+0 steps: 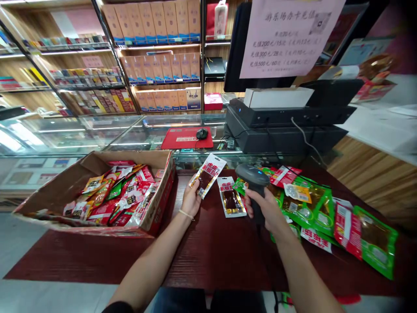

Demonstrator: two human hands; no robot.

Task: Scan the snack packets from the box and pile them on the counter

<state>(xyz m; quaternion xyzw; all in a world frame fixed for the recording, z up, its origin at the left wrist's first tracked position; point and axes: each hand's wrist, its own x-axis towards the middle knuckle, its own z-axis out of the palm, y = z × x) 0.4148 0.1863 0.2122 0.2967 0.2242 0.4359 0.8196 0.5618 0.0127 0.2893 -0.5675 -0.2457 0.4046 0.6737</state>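
Note:
My left hand (191,199) is closed on the lower edge of a white snack packet (208,174) with red lettering and a dark window, tilted above the table. In my right hand (265,204) is a black barcode scanner (256,182), its head turned toward the left and a small blue light on top. A second white snack packet (232,198) of the same look lies on the dark red table (208,252) between my hands. To the right spreads a pile of green, red and white snack packets (309,208), partly hidden behind the scanner and my right hand.
On the left stands an open cardboard box (163,195) holding many colourful packets. Behind the table are a glass counter (127,130), a red mouse pad (179,138) with a black mouse (202,134), and a black cash drawer (283,134). Boxed goods fill the shelves behind.

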